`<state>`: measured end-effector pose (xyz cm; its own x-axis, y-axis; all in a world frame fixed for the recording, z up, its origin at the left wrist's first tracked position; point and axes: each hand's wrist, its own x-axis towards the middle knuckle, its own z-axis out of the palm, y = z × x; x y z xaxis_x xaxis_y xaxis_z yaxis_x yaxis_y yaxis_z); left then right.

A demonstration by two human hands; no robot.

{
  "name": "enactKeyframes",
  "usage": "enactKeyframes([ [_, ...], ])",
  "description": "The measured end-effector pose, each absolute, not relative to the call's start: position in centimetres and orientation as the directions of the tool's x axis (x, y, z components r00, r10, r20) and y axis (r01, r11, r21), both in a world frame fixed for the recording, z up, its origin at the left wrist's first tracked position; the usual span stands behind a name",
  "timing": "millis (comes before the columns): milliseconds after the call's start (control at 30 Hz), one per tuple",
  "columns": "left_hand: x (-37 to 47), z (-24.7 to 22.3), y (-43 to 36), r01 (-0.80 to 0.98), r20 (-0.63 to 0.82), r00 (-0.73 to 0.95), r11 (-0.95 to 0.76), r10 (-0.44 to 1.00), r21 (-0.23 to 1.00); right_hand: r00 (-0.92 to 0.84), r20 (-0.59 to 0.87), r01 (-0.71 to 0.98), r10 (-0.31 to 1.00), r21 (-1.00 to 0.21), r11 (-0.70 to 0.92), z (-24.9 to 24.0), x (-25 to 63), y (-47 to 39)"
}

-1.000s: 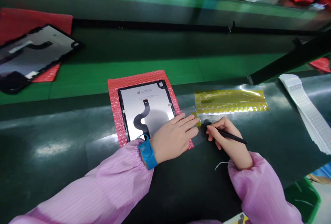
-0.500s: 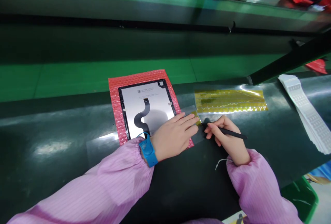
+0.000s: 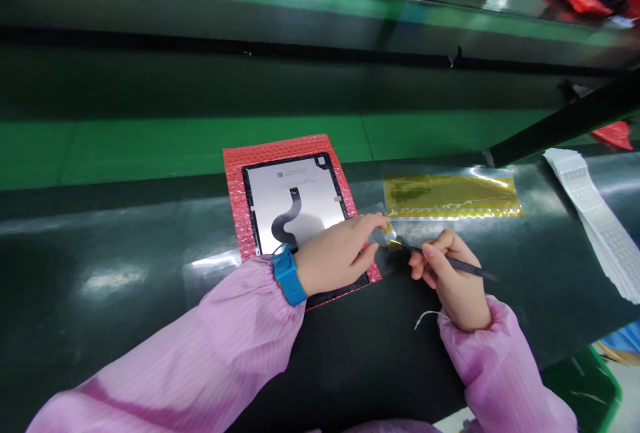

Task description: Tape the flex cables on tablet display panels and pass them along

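Observation:
A tablet-like panel (image 3: 267,200) with a silver back and a curved black ribbon cable (image 3: 285,218) lies on a red bubble-wrap sheet (image 3: 235,186). My left hand (image 3: 340,253) is over its lower right part, thumb and forefinger apart, the fingertip at a small clear sheet with a yellow film piece (image 3: 393,236). In my right hand (image 3: 453,276) is a thin black tool (image 3: 465,265), its tip at that yellow piece.
A clear sheet with yellow film strips (image 3: 450,196) lies behind my right hand. Stacked white label strips (image 3: 595,213) rest at the right, near a dark slanted post (image 3: 560,120). A green bin (image 3: 607,393) stands below the bench edge.
My left hand's fingers have drawn together at the forefinger and lifted off the small sheet's lower part. My right hand and the black tool have shifted slightly right. The whole view has shifted a little.

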<state>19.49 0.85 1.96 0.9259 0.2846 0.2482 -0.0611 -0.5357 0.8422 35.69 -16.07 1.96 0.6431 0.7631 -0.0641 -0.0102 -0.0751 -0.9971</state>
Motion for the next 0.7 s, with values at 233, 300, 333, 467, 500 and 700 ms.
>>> enactKeyframes([
  [233,12.7,3.9,2.1,-0.123,0.387,0.85,-0.579,0.358,0.806,0.577,-0.046,-0.098,0.816,-0.995,0.013,2.2,31.0,-16.6],
  [300,10.1,3.3,1.9,-0.092,0.389,0.834,-0.595,0.392,0.798,0.546,-0.047,-0.091,0.836,-0.996,0.003,2.1,29.3,-16.6],
  [333,8.9,2.9,1.7,-0.075,0.39,0.827,-0.608,0.404,0.791,0.531,-0.048,-0.083,0.846,-0.997,-0.004,2.1,28.6,-16.6],
  [467,5.3,1.8,0.9,-0.02,0.364,0.863,-0.697,0.35,0.717,0.468,-0.048,-0.053,0.883,-0.998,-0.026,1.8,26.0,-16.3],
  [500,4.8,1.7,0.7,-0.012,0.354,0.88,-0.728,0.318,0.685,0.45,-0.052,-0.043,0.892,-0.998,-0.036,1.7,25.5,-16.2],
  [700,4.5,1.2,-0.3,0.025,0.255,0.948,-0.844,0.19,0.535,0.427,-0.059,0.07,0.902,-0.993,-0.099,1.6,24.2,-15.8],
])
